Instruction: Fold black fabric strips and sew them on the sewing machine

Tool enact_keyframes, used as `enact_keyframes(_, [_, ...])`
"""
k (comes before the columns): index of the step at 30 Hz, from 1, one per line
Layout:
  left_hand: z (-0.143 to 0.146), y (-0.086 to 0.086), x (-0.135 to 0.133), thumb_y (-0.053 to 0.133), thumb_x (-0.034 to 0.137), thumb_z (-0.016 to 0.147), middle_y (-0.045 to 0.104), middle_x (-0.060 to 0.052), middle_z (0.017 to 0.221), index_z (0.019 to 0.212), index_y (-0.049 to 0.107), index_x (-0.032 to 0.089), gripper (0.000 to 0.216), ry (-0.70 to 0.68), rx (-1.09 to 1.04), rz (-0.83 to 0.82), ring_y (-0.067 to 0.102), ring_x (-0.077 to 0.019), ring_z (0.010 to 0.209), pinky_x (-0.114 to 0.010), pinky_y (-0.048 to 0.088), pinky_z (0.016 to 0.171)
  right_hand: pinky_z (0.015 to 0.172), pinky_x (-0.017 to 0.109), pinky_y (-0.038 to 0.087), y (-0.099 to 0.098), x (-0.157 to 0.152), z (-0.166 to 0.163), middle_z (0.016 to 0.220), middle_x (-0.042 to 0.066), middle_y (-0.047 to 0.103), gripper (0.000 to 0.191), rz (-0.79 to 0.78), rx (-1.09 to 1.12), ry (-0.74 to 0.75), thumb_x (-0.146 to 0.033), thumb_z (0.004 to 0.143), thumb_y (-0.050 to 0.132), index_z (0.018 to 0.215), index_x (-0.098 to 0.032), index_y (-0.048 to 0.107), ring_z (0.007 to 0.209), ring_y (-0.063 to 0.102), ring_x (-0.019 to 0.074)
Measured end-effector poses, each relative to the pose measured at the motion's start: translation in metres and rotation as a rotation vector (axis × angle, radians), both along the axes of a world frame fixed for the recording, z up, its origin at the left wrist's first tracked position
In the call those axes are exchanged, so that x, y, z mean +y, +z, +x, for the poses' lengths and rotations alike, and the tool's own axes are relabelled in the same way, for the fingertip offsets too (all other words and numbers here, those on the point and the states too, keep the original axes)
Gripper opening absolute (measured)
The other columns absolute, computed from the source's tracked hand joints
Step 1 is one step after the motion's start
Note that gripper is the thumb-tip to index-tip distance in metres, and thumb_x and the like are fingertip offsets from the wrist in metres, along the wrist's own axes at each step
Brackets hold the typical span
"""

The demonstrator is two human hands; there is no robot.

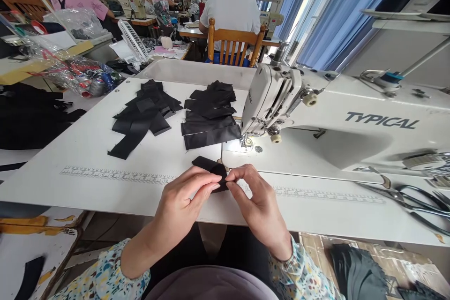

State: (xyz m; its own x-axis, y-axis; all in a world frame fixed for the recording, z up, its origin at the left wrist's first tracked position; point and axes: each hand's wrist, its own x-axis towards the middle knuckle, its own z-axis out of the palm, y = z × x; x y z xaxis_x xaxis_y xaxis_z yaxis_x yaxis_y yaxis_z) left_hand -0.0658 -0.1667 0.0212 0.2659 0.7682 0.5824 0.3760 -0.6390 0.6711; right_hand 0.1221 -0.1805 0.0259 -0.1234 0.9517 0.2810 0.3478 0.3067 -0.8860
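My left hand [188,197] and my right hand [255,201] meet at the table's front edge, both pinching a small black fabric strip [206,163] between thumb and fingers. Part of the strip is hidden behind the fingertips. Beyond my hands, a stack of black fabric pieces [211,136] lies beside the needle area of a white sewing machine [351,108]. To its left is a looser pile of black strips [131,126]. A printed ruler scale [116,176] runs along the tabletop on both sides of my hands.
Scissors [411,199] lie at the right end of the table. Dark cut pieces [358,272] rest on cardboard below right. Black cloth [31,117], plastic bags [84,75] and a small white fan [133,42] are at left. A person in white [230,11] sits ahead on a wooden chair [236,40].
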Motion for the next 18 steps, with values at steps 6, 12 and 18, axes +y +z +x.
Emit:
enact_keyframes(6, [-0.0002, 0.0045, -0.0020, 0.058, 0.007, 0.099, 0.069, -0.003, 0.095, 0.106, 0.069, 0.018, 0.018, 0.002, 0.024, -0.038, 0.068, -0.0114, 0.085, -0.020, 0.055, 0.077, 0.086, 0.033, 0.046, 0.0006, 0.0013, 0.0002, 0.097, 0.001, 0.064, 0.009, -0.041, 0.010, 0.006, -0.022, 0.101, 0.055, 0.098, -0.025, 0.063, 0.094, 0.060, 0.0180])
enact_keyframes(12, [-0.0005, 0.0071, -0.0007, 0.065, 0.011, 0.096, 0.071, -0.001, 0.089, 0.097, 0.069, 0.020, 0.010, 0.041, 0.029, -0.059, 0.068, -0.0118, 0.078, -0.021, 0.054, 0.071, 0.083, 0.032, 0.045, 0.0005, 0.0025, 0.0027, 0.094, 0.000, 0.062, 0.009, -0.108, 0.037, 0.019, -0.026, 0.101, 0.055, 0.095, -0.025, 0.062, 0.090, 0.058, 0.0178])
enact_keyframes(18, [-0.0002, 0.0044, -0.0023, 0.072, 0.010, 0.091, 0.077, 0.001, 0.093, 0.100, 0.069, 0.021, 0.014, 0.089, -0.025, -0.112, 0.074, -0.0119, 0.082, -0.018, 0.058, 0.076, 0.083, 0.030, 0.044, -0.0001, 0.0014, 0.0033, 0.094, -0.001, 0.061, 0.010, -0.153, 0.093, 0.021, -0.029, 0.102, 0.055, 0.095, -0.025, 0.061, 0.089, 0.057, 0.0162])
